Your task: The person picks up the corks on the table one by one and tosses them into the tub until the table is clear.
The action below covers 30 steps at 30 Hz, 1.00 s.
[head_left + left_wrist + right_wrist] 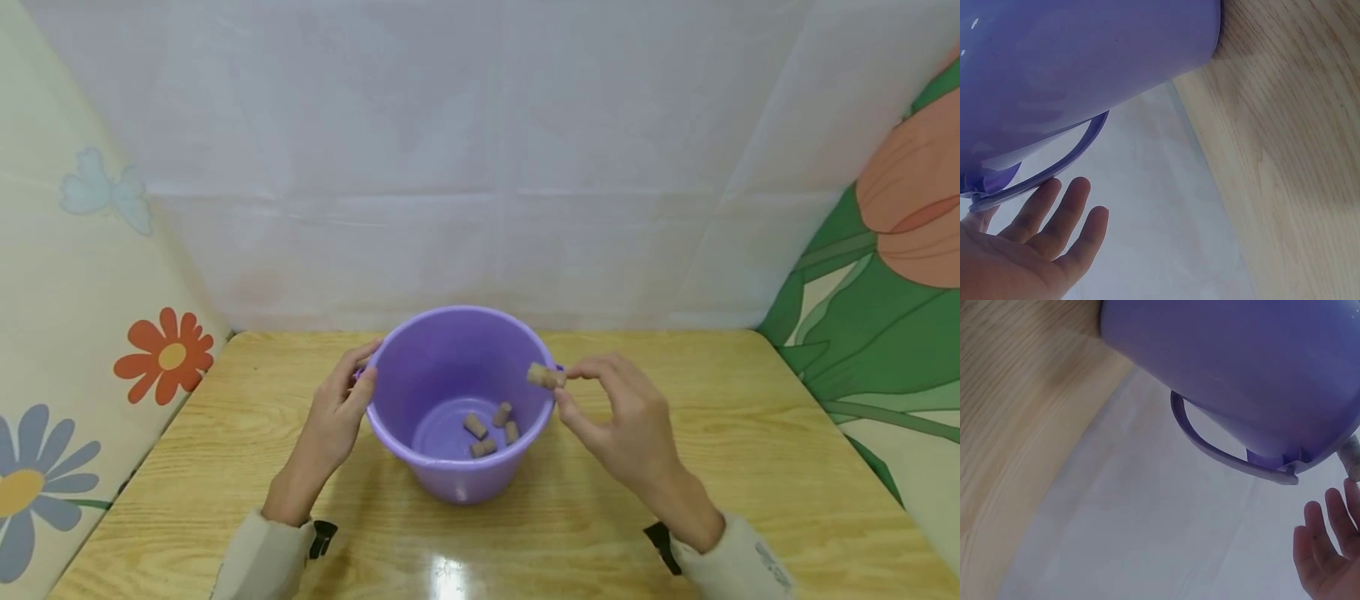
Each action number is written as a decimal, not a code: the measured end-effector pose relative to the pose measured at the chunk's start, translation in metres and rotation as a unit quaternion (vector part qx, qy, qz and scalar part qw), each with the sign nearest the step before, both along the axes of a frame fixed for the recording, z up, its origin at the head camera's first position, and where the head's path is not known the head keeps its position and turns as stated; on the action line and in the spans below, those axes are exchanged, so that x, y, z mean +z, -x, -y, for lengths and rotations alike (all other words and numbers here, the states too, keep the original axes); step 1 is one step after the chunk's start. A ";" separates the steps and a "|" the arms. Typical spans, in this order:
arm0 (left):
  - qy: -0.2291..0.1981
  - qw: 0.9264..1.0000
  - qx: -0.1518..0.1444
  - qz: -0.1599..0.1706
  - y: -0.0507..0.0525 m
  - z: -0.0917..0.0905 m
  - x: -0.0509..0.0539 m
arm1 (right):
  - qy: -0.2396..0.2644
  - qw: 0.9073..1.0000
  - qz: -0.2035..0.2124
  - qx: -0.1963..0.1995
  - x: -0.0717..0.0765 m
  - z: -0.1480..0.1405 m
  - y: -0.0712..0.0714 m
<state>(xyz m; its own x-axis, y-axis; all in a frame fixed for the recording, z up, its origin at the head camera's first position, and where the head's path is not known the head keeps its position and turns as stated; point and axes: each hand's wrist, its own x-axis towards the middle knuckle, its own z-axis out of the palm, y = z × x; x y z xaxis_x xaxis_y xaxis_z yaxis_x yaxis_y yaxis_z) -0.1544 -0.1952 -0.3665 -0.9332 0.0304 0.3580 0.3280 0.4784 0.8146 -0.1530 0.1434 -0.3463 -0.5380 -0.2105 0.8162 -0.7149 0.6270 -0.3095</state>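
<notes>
A purple bucket (463, 492) stands upright on the table, with several brown corks (475, 426) lying on its bottom. At its left rim my left hand (333, 412) holds the bucket, thumb against the rim and fingers outside. The left wrist view shows those fingers beside the hanging bucket handle (1072, 153), one fingertip touching it. My right hand (626, 417) pinches a cork (546, 377) between thumb and index finger over the right rim. Its left part is paler than its right; whether these are two corks end to end, I cannot tell. Its remaining fingers appear spread in the right wrist view.
The bucket rests on a wood-grain table (300, 567). A white sheet (480, 167) hangs behind the table's far edge. Flower-patterned panels (45, 317) flank the table on both sides.
</notes>
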 end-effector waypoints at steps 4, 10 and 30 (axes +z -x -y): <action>-0.001 1.000 0.001 -0.002 0.000 0.000 0.001 | -0.004 1.000 0.002 0.016 -0.002 0.005 -0.002; 0.001 1.000 0.000 -0.004 -0.001 -0.001 0.000 | -0.017 0.999 -0.004 0.052 -0.008 0.013 -0.004; 0.019 1.000 0.000 -0.010 0.001 -0.002 0.001 | -0.027 0.999 0.035 0.025 -0.007 0.007 -0.006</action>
<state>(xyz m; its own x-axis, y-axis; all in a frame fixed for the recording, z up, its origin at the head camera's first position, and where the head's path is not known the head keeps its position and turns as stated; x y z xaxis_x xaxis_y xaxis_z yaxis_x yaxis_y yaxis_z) -0.1555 -0.1937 -0.3658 -0.9257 0.0446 0.3755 0.3444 0.5094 0.7886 -0.1475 0.1359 -0.3532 -0.5807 -0.2805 0.7642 -0.7236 0.6080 -0.3267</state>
